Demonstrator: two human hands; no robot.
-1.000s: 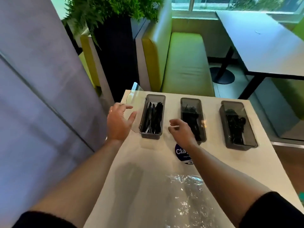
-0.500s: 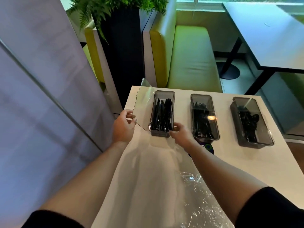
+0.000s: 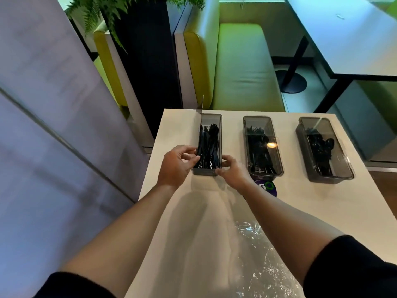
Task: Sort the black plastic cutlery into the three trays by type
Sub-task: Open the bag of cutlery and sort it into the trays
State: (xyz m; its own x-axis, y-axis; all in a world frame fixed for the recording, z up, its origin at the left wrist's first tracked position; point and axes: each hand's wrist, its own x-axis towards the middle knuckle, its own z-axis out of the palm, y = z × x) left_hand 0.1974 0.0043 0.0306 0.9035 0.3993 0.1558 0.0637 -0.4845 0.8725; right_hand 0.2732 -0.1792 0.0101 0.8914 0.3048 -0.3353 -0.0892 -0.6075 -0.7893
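Note:
Three smoky grey trays stand in a row on the white table [image 3: 300,203], each with black cutlery inside. The left tray [image 3: 204,173] holds long black pieces, probably knives. Its clear lid [image 3: 199,125] stands almost upright along the tray's left rim. My left hand [image 3: 176,166] pinches the lid's near end. My right hand [image 3: 233,173] grips the same tray's near right corner. The middle tray [image 3: 256,118] holds forks and the right tray [image 3: 313,119] holds spoons; both have clear lids on.
Crumpled clear plastic wrap [image 3: 262,265] lies on the table near me. A round dark sticker [image 3: 267,187] sits below the middle tray. A grey wall panel [image 3: 53,125] runs along the left. A green bench [image 3: 242,67] and another table [image 3: 348,33] are beyond.
The lid has swung from leaning out to the left up to nearly upright over the left tray. My left hand moved right with it. My right hand stays at the tray's near corner.

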